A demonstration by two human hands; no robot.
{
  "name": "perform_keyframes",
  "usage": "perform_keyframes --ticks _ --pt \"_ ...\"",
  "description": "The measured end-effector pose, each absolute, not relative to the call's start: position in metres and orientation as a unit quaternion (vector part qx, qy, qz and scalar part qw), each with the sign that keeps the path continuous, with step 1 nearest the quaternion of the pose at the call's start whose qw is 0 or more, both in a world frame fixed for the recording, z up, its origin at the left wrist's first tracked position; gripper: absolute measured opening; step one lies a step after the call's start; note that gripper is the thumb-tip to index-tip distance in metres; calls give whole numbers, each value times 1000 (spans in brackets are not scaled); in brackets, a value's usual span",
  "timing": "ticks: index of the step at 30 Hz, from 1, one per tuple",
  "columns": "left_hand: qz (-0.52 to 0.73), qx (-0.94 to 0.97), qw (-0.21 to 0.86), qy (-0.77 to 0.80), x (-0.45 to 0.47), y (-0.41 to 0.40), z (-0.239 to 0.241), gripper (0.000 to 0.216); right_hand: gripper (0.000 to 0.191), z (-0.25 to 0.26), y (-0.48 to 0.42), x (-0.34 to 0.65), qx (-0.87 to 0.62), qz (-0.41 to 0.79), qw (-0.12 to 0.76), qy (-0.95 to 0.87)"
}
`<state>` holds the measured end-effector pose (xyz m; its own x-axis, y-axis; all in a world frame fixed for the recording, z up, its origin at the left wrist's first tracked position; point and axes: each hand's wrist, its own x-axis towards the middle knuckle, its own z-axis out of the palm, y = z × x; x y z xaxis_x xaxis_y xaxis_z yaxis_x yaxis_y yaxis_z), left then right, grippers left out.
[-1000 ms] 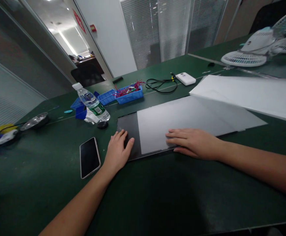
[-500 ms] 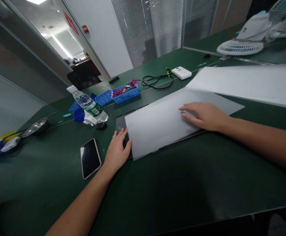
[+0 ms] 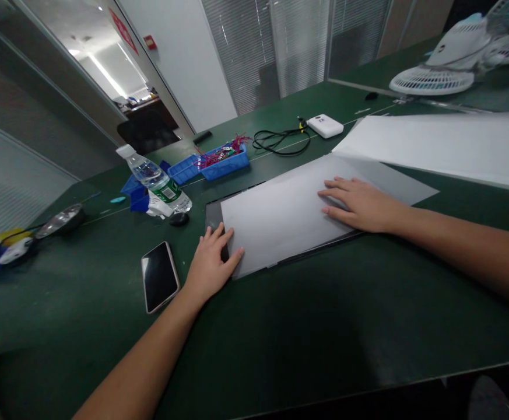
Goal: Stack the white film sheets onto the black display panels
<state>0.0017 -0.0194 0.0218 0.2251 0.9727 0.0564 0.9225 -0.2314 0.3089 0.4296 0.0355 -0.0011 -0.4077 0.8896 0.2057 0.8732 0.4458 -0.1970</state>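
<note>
On the green table, the frosted sheet covers nearly all of the dark panel; only a strip at the panel's left end is bare. Your right hand lies flat, fingers spread, on the sheet over the panel's right end. Your left hand, also spread, presses the panel's near-left corner.

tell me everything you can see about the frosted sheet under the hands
The frosted sheet is a thin, whitish, translucent rectangle, plastic-like, lying flat on a dark panel and covering all but a strip at its left. Its far right corner overhangs onto the green table. The right hand lies flat on it; the left hand touches its near left corner.
</note>
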Motion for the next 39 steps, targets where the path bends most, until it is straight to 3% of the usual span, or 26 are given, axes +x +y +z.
perform_keyframes --ticks 22,39 --pt "87 793 82 598 4 -23 25 59 68 0 36 431 -531 34 137 -836" --pt "80 798 76 592 4 -23 25 60 69 -2 37 432 -527 21 135 -839"
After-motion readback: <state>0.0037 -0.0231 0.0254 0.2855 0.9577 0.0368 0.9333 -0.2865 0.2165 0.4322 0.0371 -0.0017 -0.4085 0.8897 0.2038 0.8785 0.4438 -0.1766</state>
